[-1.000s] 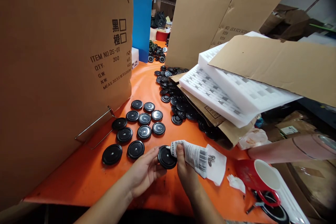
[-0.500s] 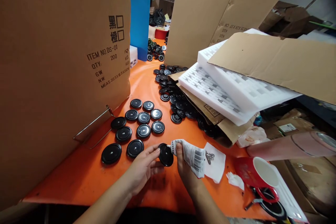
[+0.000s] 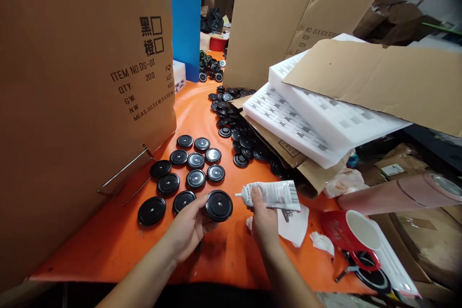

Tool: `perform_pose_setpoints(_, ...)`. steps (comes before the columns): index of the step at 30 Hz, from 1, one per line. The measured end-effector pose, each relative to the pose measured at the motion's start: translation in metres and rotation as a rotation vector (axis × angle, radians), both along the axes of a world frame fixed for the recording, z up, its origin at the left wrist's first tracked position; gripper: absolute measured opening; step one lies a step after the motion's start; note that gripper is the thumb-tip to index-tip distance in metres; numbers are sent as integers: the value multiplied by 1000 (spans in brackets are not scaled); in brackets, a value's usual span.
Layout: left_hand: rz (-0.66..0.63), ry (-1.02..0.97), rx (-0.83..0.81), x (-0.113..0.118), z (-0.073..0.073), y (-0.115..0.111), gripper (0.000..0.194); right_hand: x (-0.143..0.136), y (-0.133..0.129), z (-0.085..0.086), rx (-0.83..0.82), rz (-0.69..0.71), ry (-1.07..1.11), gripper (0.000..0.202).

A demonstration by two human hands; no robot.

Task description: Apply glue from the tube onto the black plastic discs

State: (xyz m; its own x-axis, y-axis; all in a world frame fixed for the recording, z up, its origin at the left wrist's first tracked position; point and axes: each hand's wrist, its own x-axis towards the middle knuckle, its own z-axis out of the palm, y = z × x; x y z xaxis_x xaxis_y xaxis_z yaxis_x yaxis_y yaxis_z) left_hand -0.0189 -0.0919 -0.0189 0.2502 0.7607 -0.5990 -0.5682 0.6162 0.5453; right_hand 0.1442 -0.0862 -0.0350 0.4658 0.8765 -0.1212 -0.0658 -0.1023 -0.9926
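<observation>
At the left edge of the orange surface (image 3: 90,255), a tall brown cardboard panel (image 3: 79,101) reads "黑", "橙", "ITEM NO.DS-01", "QTY: 200", "G.W.", "N.W."; towards the far edge, a creased brown cardboard sheet (image 3: 281,9) bears upside-down "KGS".

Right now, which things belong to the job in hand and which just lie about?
In the job:
- black disc in left hand
- white tube in right hand
- probably the laid-out discs

Seemingly lying about:
- red mug
- crumpled tissue
- pink cylinder
</observation>
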Motion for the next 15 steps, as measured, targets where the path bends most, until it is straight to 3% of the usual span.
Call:
perform_pose_setpoints(3, 25, -69, -66, -2, 1, 0, 20, -1, 5, 6, -54, 43, 297, 31)
perform_pose_setpoints(7, 43, -109, -99, -2, 3, 1, 18, -3, 7, 8, 19, 67, 538, 28)
perform_pose_setpoints(12, -14, -82, -70, -3, 1, 0, 21, -1, 7, 2, 8, 76, 562, 29)
perform_pose_setpoints(15, -178, 138, 117, -1, -10, 6, 29, 1, 6, -1, 14, 83, 429, 33)
